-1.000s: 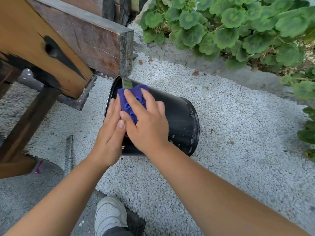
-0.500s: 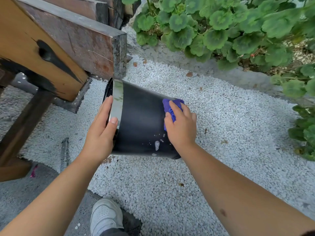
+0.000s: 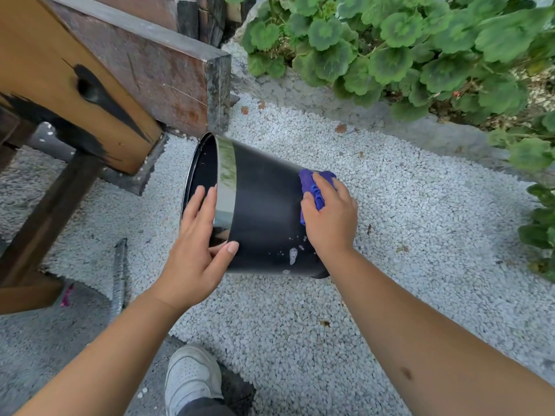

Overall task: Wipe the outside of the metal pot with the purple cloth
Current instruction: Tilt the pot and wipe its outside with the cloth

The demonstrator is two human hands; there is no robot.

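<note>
A black metal pot [image 3: 264, 211] with a shiny silver band at its rim lies on its side on white gravel, its mouth facing left. My left hand [image 3: 198, 250] grips the rim, thumb on the outer wall and fingers at the mouth. My right hand [image 3: 330, 217] presses the bunched purple cloth [image 3: 315, 187] against the pot's outside near its base end. White splashes mark the lower wall beside my right wrist.
A wooden bench with thick beams [image 3: 99, 85] stands just left and behind the pot. Leafy green plants [image 3: 405, 49] border the gravel at the back and right. A ribbed metal rod [image 3: 118, 280] lies at the left, and my white shoe [image 3: 192, 379] is below.
My right hand slid the cloth from the pot's rim along the wall to the base end. My left hand shifted its hold on the rim, thumb now on the outer wall.
</note>
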